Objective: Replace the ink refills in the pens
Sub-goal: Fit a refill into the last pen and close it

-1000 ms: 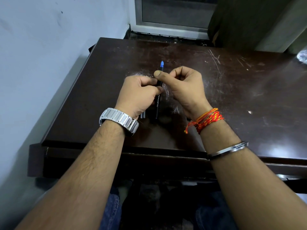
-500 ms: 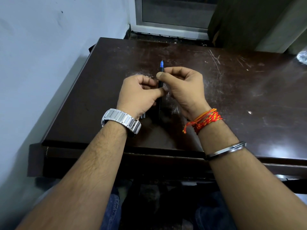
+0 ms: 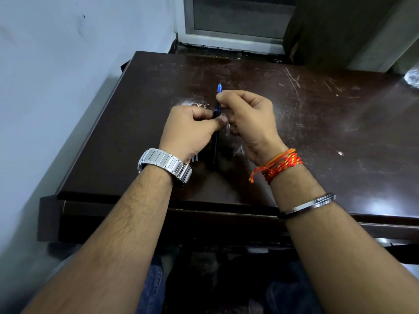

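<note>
A slim black pen [image 3: 215, 141] with a blue tip section stands nearly upright above the dark wooden table [image 3: 317, 137], its point aimed away from me. My left hand [image 3: 190, 130] is closed around the middle of the barrel. My right hand [image 3: 247, 116] pinches the blue front part between thumb and fingers. The barrel's middle is hidden by my fingers. Several pale thin ends, possibly refills [image 3: 195, 157], peek out from under my left wrist; I cannot tell whether they lie on the table.
A pale wall runs close along the table's left edge. A window frame [image 3: 233, 35] and a dark curtain [image 3: 335, 28] stand behind the table. Something shiny [image 3: 411, 75] lies at the far right edge. My knees are below the front edge.
My right thumb and fingers have shifted slightly on the pen's blue front part, as if turning it. The left hand has stayed on the barrel and the pen remains upright.
</note>
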